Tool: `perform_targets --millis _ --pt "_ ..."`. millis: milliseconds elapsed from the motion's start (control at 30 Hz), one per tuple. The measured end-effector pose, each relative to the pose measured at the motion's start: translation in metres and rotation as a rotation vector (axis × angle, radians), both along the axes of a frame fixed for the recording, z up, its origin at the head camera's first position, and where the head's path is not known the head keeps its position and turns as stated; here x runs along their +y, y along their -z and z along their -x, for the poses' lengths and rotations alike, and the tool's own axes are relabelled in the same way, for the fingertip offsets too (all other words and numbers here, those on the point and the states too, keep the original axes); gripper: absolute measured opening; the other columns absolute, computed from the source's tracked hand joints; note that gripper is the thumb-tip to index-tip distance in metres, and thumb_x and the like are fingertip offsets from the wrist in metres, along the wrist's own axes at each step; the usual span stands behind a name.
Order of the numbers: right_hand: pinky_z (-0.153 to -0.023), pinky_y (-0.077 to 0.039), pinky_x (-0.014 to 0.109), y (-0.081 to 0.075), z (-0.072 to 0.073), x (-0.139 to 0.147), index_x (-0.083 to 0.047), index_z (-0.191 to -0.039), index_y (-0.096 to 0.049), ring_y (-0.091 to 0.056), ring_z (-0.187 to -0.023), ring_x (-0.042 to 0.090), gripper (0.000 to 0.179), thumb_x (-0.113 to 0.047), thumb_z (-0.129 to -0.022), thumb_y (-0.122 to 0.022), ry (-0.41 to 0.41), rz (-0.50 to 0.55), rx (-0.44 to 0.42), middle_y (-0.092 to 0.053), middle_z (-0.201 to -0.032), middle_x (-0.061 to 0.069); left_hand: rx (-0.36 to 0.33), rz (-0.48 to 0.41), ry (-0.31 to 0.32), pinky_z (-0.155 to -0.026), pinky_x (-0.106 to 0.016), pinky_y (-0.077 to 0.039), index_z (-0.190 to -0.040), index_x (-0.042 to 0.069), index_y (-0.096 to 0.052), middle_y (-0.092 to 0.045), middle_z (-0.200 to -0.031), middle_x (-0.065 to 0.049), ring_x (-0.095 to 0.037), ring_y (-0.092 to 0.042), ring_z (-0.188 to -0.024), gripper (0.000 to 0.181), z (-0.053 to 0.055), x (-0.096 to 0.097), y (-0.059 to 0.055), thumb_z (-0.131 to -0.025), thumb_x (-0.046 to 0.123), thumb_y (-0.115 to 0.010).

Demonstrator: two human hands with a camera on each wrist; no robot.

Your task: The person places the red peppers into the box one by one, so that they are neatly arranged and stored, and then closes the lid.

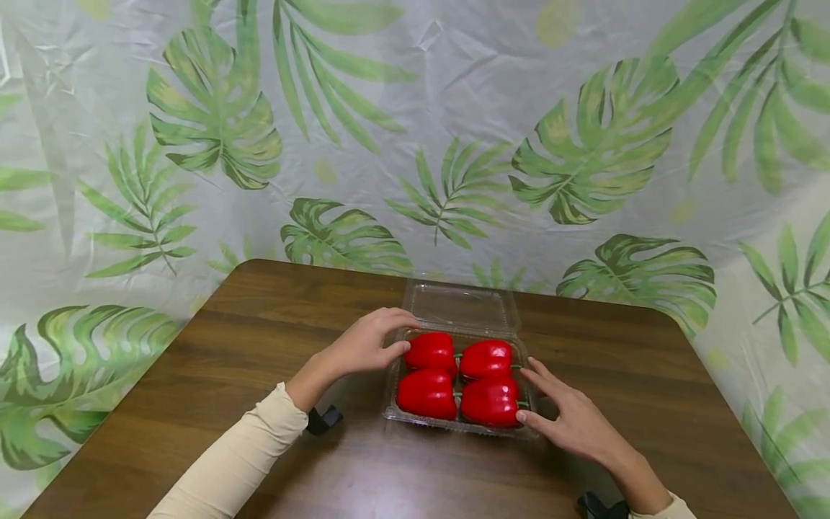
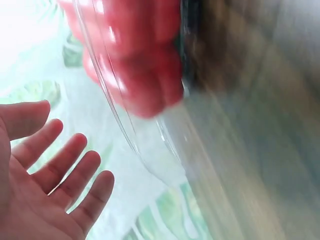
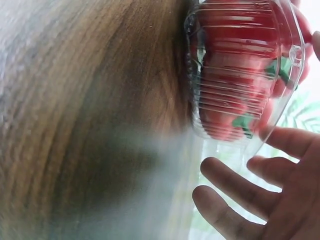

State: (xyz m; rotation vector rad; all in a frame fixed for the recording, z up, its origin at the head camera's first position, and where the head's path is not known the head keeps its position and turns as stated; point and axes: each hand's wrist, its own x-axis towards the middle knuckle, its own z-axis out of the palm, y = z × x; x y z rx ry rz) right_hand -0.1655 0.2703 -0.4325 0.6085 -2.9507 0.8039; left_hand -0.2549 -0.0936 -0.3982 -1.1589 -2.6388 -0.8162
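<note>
Several glossy red bell peppers [image 1: 426, 394] with green stems lie in two rows inside a clear plastic clamshell box [image 1: 447, 425]. Its transparent lid [image 1: 463, 306] is folded back, away from me. At the box's left side is my left hand [image 1: 371, 344], thumb pointing at the back left pepper; the left wrist view shows its fingers spread and relaxed, holding nothing. My right hand [image 1: 573, 418] is at the opposite side, fingers loosely extended along the rim and thumb by the front right pepper. In the right wrist view its fingertips [image 3: 212, 167] are beside the ribbed wall.
The box stands on a brown wood-grain table [image 1: 259, 346], toward its far edge. Behind the table hangs a pale leaf-patterned curtain [image 1: 454, 108]. A black strap piece [image 1: 324, 419] shows at the left wrist, another [image 1: 599, 507] at the right.
</note>
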Motion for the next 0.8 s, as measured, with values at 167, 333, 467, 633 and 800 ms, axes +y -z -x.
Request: perform_targets --millis 167,333,467,633,800 --pt "-0.092 -0.049 0.066 -0.002 0.0 0.0 -0.01 -0.146 -0.05 -0.057 -0.127 0.044 0.064 -0.042 -0.092 -0.065 -0.008 0.01 0.016 -0.038 -0.158 0.019 -0.059 0.004 -0.076 -0.103 -0.048 -0.05 -0.124 0.003 -0.065 -0.067 -0.126 -0.012 -0.031 -0.063 -0.119 0.033 0.024 -0.003 0.002 -0.093 0.013 -0.063" --pt "-0.092 -0.049 0.066 -0.002 0.001 0.0 -0.009 -0.144 -0.051 -0.058 -0.126 0.043 0.063 -0.041 -0.092 -0.065 -0.013 0.016 0.021 -0.039 -0.157 0.02 -0.158 0.01 -0.143 -0.1 -0.048 -0.052 -0.128 0.002 -0.063 -0.066 -0.128 -0.014 -0.034 -0.064 -0.115 0.036 0.048 -0.003 0.01 -0.094 0.015 -0.06" --pt "-0.09 -0.052 0.063 -0.001 0.002 0.001 -0.009 -0.144 -0.052 -0.062 -0.122 0.039 0.059 -0.038 -0.094 -0.063 -0.016 0.023 0.028 -0.04 -0.156 0.02 -0.277 -0.019 -0.229 -0.102 -0.048 -0.051 -0.132 0.003 -0.06 -0.064 -0.132 -0.014 -0.034 -0.063 -0.119 0.039 0.067 -0.004 0.019 -0.096 0.017 -0.058" --pt "-0.087 -0.054 0.059 0.001 0.002 0.003 -0.008 -0.143 -0.053 -0.065 -0.117 0.034 0.052 -0.032 -0.098 -0.06 -0.034 0.06 0.044 -0.041 -0.156 0.021 -0.461 -0.166 -0.318 -0.101 -0.046 -0.052 -0.134 0.002 -0.059 -0.063 -0.132 -0.017 -0.034 -0.061 -0.122 0.038 0.086 -0.005 0.031 -0.099 0.017 -0.055" --pt "-0.087 -0.054 0.057 0.001 0.002 0.003 -0.008 -0.142 -0.054 -0.066 -0.115 0.032 0.05 -0.031 -0.097 -0.061 -0.041 0.059 0.065 -0.042 -0.155 0.02 -0.667 -0.336 -0.373 -0.093 -0.044 -0.056 -0.137 0.001 -0.055 -0.06 -0.135 -0.02 -0.036 -0.063 -0.117 0.04 0.094 -0.004 0.035 -0.102 0.019 -0.053"
